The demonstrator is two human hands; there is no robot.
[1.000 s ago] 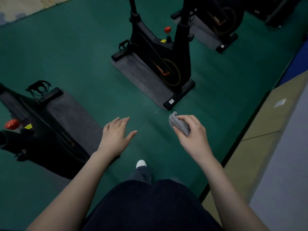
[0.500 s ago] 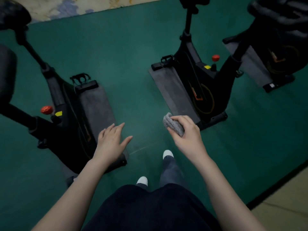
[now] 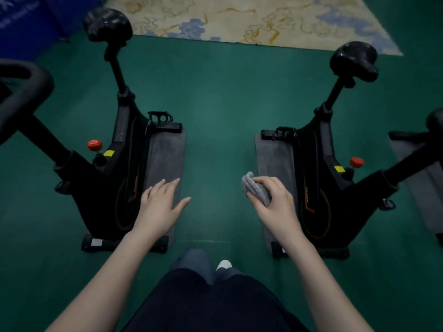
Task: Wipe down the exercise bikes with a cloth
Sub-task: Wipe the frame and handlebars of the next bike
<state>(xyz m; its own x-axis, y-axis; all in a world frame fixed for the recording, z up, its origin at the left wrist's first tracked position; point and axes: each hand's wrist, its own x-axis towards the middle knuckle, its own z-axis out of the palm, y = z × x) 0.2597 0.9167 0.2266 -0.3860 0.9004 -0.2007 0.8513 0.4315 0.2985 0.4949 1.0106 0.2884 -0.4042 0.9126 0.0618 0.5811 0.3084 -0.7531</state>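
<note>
Two black exercise bikes stand on grey mats on the green floor. The left bike (image 3: pixel 115 178) has a red knob and a black saddle at the upper left. The right bike (image 3: pixel 321 188) mirrors it, with its saddle at the upper right. My right hand (image 3: pixel 275 207) is shut on a folded grey cloth (image 3: pixel 255 189), held in the air just left of the right bike's frame. My left hand (image 3: pixel 159 207) hovers open with spread fingers beside the left bike's mat, holding nothing. Neither hand touches a bike.
A third bike's post and mat (image 3: pixel 422 164) show at the right edge. A black handlebar (image 3: pixel 24 92) juts in at the far left. A patterned beige rug (image 3: pixel 251 20) lies beyond the bikes. A green aisle (image 3: pixel 220 140) runs between the two bikes; my legs and a white shoe are below.
The view has swung left, so the two bikes now flank me and the rug shows ahead. My hands keep the same pose, the right one still gripping the cloth.
</note>
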